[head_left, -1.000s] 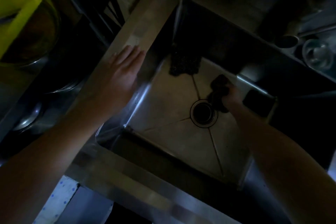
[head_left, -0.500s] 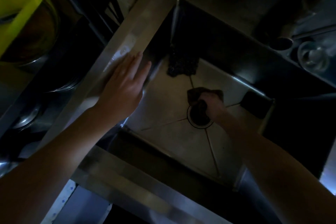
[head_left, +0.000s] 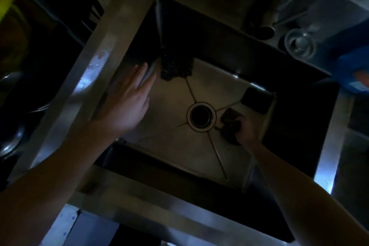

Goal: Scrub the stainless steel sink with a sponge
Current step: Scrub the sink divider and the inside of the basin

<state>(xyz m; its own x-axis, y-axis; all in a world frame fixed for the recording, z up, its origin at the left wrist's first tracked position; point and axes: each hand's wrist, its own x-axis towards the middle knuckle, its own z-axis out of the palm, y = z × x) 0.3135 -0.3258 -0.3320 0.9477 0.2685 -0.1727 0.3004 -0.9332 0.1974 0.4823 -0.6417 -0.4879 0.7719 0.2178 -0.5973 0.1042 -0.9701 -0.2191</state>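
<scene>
The scene is dim. A deep stainless steel sink (head_left: 171,146) fills the middle of the view, with a round drain (head_left: 201,117) at its centre. My right hand (head_left: 246,132) is down on the sink floor just right of the drain, closed around a dark sponge (head_left: 229,121). My left hand (head_left: 127,102) lies flat with fingers spread at the sink's left edge, holding nothing. A dark rough scouring pad (head_left: 175,66) lies in the far left corner of the basin. A dark rectangular block (head_left: 256,100) sits in the right corner.
A steel counter strip (head_left: 103,46) runs along the left of the sink. Dark bowls and a yellow-green object (head_left: 6,6) lie further left. At the upper right stand a round metal strainer (head_left: 299,45) and a blue object (head_left: 351,70).
My right hand has dragged the sponge from above the drain across to its right side. My left hand has slid forward along the sink's left edge. The camera view has shifted.
</scene>
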